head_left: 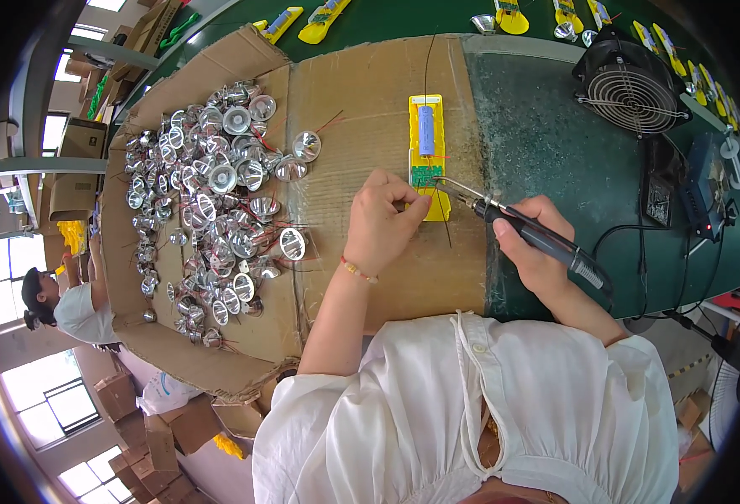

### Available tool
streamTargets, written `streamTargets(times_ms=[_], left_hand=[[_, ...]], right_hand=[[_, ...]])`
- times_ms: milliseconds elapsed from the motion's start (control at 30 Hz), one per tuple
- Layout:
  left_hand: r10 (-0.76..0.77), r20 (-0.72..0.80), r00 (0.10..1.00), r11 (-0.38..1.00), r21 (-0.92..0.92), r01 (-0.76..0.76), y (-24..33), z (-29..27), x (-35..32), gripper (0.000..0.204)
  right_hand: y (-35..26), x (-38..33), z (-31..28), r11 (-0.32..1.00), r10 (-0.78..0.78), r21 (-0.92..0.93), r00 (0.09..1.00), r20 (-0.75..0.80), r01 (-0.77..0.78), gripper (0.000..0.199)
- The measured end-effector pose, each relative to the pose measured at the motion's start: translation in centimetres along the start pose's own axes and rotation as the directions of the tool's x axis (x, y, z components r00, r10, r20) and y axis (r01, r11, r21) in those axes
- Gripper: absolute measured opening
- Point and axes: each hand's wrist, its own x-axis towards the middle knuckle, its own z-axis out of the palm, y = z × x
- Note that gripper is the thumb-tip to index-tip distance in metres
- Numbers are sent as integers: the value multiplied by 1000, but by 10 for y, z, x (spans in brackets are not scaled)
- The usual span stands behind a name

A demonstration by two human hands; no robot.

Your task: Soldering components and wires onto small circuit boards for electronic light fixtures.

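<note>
A yellow plastic housing [438, 126] lies on a flat cardboard sheet, holding a blue cylindrical battery [426, 134] and a green circuit board [424, 175]. My right hand [539, 252] grips a black soldering iron [550, 242]. The iron's thin metal tip end reaches the board, though exact contact is too small to tell. Beside the board, at the housing's lower left, my left hand [387, 217] is closed in a pinch. Whatever its fingertips hold is hidden. Thin dark wires stick out beyond both ends of the housing.
To the left stands an open cardboard box [197, 365] with many shiny reflectors [223, 178] and red wires. A black fan [630, 92] and a blue soldering station [706, 189] with cables are on the right. More yellow housings [325, 18] line the far edge. Another person [80, 311] works at far left.
</note>
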Motion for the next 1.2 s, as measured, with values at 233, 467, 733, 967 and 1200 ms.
streamTargets(times_ms=[233,467,733,967,1200], left_hand=[[13,13,1000,999,48,-14,4,0,1,11],[-2,5,1000,1000,21,2,2,-1,0,10],[-24,19,1000,1000,15,24,1,-2,2,11],[-42,-57,997,988,-153,33,9,-6,-2,16],[-43,86,995,983,182,27,7,-10,18,14]], right_hand=[[-7,7,-3,934,-313,-141,942,121,328,12],[-6,-5,-13,1000,-27,13,998,-48,28,15],[-3,-5,-13,971,180,181,978,-105,-159,16],[6,-3,-28,959,211,226,964,-159,-172,14],[14,-1,-47,947,292,203,934,-206,-251,15]])
